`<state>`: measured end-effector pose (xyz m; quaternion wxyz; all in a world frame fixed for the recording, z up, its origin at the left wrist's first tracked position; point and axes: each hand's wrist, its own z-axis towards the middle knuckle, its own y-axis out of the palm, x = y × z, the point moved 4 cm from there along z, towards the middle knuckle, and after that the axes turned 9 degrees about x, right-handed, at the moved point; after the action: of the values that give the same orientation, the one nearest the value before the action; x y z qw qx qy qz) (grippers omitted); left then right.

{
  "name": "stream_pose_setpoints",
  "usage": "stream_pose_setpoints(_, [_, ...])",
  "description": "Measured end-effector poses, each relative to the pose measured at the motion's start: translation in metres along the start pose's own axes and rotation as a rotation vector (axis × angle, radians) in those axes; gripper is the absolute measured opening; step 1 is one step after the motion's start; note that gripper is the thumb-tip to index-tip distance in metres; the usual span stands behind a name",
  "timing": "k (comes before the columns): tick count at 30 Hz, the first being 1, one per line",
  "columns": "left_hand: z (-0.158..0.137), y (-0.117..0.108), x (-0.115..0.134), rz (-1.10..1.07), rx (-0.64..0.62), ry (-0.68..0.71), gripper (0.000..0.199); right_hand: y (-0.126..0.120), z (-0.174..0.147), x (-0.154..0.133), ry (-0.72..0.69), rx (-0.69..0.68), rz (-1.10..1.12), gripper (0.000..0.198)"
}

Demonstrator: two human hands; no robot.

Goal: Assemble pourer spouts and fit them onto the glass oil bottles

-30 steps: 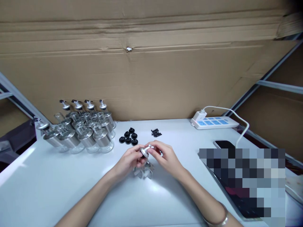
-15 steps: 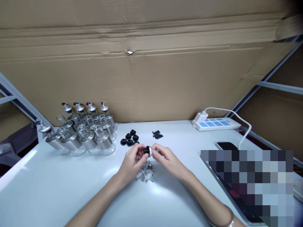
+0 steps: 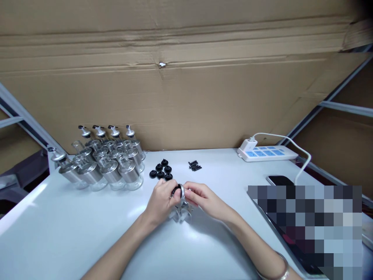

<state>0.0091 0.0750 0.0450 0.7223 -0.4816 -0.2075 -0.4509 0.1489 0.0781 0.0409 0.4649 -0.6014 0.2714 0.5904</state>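
Over the middle of the table, my left hand [image 3: 162,200] is closed around the black ribbed end of a bottle pourer top [image 3: 182,190]. Its silver rim shows between the hands. The fingers of my right hand [image 3: 205,199] are pinched at the silver side, on what looks like the spout, mostly hidden by the fingertips. Just beneath the hands lie several silver metal caps [image 3: 185,214], partly covered. Beyond my left hand sit several round black stoppers [image 3: 160,168]. Small black spout pieces [image 3: 194,166] lie in a little pile to their right.
At the left stand several glass bottles [image 3: 109,173] with metal sleeves, some topped with pourers. A white power strip [image 3: 265,153] with a plugged-in charger sits at the back right. A phone [image 3: 279,180] and a blurred-out device [image 3: 305,229] lie at the right. Cardboard [image 3: 186,101] walls the back.
My left hand has turned and wrapped further over the black end of the pourer top, tilting it. My right fingers have closed in on its silver side. The view shifted slightly.
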Motion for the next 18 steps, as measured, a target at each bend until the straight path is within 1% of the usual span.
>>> stream_pose_setpoints(2, [0.001,-0.001,-0.002,0.0,0.018,-0.032,0.029,0.001,0.0,-0.004,-0.063,0.071,-0.147,0.031])
stream_pose_setpoints(5, [0.003,-0.002,-0.007,-0.052,0.043,-0.118,0.03,0.002,0.0,-0.01,-0.191,0.161,-0.367,0.024])
stream_pose_setpoints(10, [0.006,0.001,-0.011,-0.135,0.034,-0.217,0.04,0.004,-0.001,-0.015,-0.507,0.262,-0.659,0.028])
stream_pose_setpoints(13, [0.006,0.004,-0.011,-0.195,0.01,-0.283,0.046,0.005,-0.003,-0.019,-0.699,0.335,-0.846,0.026])
stream_pose_setpoints(15, [0.006,0.007,-0.011,-0.266,-0.032,-0.369,0.051,0.004,-0.006,-0.021,-0.789,0.373,-0.947,0.025])
stream_pose_setpoints(18, [0.003,0.012,-0.012,-0.469,-0.12,-0.567,0.057,0.001,-0.009,-0.022,-0.834,0.392,-1.001,0.024])
